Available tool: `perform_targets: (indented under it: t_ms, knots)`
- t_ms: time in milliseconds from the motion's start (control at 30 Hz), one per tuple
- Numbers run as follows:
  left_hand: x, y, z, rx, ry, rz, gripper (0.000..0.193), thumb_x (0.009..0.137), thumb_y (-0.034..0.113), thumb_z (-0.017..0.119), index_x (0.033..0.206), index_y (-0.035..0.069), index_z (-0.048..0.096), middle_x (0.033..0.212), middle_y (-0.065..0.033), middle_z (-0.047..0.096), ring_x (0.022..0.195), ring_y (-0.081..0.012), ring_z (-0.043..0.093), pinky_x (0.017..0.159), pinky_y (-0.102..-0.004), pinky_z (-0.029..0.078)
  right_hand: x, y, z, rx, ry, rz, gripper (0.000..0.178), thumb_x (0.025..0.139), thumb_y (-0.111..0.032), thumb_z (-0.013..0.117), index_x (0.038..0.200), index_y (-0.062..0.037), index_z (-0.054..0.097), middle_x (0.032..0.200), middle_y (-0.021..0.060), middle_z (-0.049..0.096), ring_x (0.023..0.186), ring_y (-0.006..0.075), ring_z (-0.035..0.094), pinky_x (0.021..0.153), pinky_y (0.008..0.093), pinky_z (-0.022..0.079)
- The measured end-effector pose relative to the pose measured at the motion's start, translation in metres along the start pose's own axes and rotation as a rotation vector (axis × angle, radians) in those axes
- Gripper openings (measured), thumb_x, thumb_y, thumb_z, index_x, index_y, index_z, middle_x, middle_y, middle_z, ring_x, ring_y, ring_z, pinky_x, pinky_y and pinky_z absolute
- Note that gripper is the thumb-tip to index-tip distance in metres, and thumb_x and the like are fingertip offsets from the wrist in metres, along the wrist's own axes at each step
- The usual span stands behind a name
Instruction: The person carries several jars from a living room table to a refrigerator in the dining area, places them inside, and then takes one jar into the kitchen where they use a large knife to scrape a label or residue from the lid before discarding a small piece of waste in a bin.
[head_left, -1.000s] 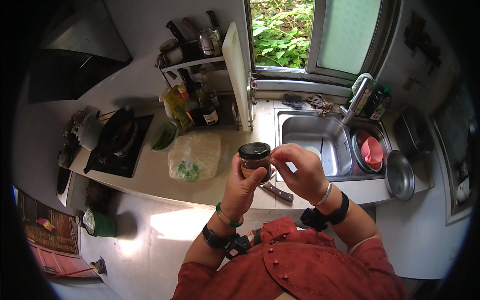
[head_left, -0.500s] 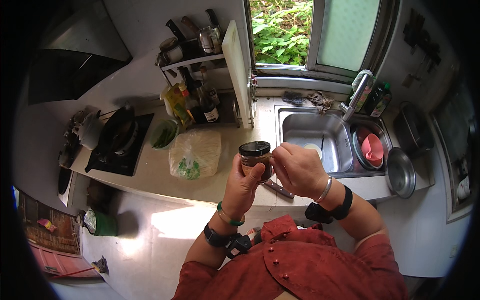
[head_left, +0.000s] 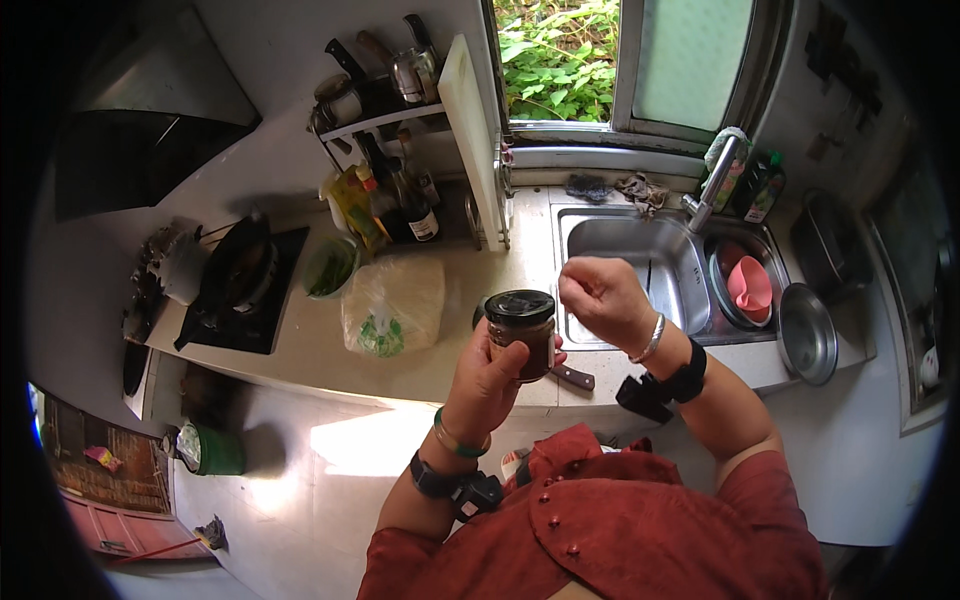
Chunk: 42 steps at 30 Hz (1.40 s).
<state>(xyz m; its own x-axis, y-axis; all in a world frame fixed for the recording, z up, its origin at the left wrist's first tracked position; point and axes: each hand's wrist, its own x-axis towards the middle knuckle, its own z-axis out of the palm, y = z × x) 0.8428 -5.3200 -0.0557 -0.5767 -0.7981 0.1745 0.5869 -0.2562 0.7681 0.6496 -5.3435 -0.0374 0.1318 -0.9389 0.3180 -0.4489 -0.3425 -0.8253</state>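
Observation:
My left hand (head_left: 487, 370) is wrapped round a glass jar (head_left: 522, 345) with a black lid and brown contents, held upright above the counter's front edge. Just right of the jar and apart from it, my right hand (head_left: 605, 303) is closed, its fingers curled in over the near-left rim of the sink. Whatever those fingers may hold is hidden. Under the hands lies a knife, its dark riveted handle (head_left: 573, 377) showing on the counter. The jar and left hand cover the rest of it.
A steel sink (head_left: 620, 235) holds bowls and a pink cup (head_left: 750, 285); a metal basin (head_left: 808, 335) leans right of it. Leftward are a plastic bag (head_left: 395, 305), a bowl of green vegetables (head_left: 332, 268), a bottle rack and a wok (head_left: 240, 265) on the stove.
My right hand has come away from the side of the jar, moving right and away from me. The jar, still in my left hand, has shifted slightly right and nearer.

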Motion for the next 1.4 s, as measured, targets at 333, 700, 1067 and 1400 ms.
perform_targets:
  t_ms: [333, 700, 1067, 1400]
  knots:
    - [0.007, 0.003, -0.015, -0.086, -0.017, -0.037, 0.067, 0.086, 0.051, 0.055, 0.129, 0.003, 0.037, 0.122, -0.0121, 0.052, 0.109, -0.0222, 0.054, 0.098, -0.0411, 0.043, -0.005, -0.022, -0.005, 0.674, -0.235, 0.187, 0.057, 0.088, -0.028, 0.059, 0.133, -0.0017, 0.036, 0.106, 0.0111, 0.055, 0.090, 0.0156, 0.058, 0.075, 0.0283, 0.050]
    - [0.006, 0.001, -0.020, -0.114, -0.053, 0.002, 0.072, 0.083, 0.054, 0.057, 0.130, 0.004, 0.036, 0.119, -0.0121, 0.052, 0.112, -0.0234, 0.051, 0.097, -0.0428, 0.042, -0.011, -0.042, -0.003, 0.227, -0.077, 0.061, 0.015, 0.085, -0.008, 0.061, 0.094, 0.0027, 0.065, 0.078, 0.0123, 0.066, 0.069, 0.0114, 0.064, 0.062, 0.0244, 0.052]
    - [0.007, 0.003, -0.010, 0.166, -0.224, -0.256, 0.093, 0.073, 0.051, 0.070, 0.140, 0.006, 0.024, 0.101, -0.0119, 0.059, 0.088, -0.0187, 0.061, 0.073, -0.0326, 0.050, 0.018, -0.033, -0.026, 0.244, -0.101, 0.144, 0.018, 0.087, -0.013, 0.060, 0.089, 0.0047, 0.064, 0.075, 0.0055, 0.064, 0.064, 0.0079, 0.059, 0.058, 0.0215, 0.048]
    - [0.017, -0.007, -0.035, 0.085, -0.121, -0.133, 0.059, 0.080, 0.036, 0.069, 0.123, 0.001, 0.046, 0.108, -0.0030, 0.057, 0.096, -0.0106, 0.056, 0.085, -0.0255, 0.046, -0.002, -0.057, -0.035, 0.994, -0.178, 0.228, 0.013, 0.096, -0.016, 0.046, 0.091, -0.0047, 0.049, 0.074, 0.0029, 0.058, 0.057, 0.0047, 0.049, 0.046, 0.0160, 0.035]
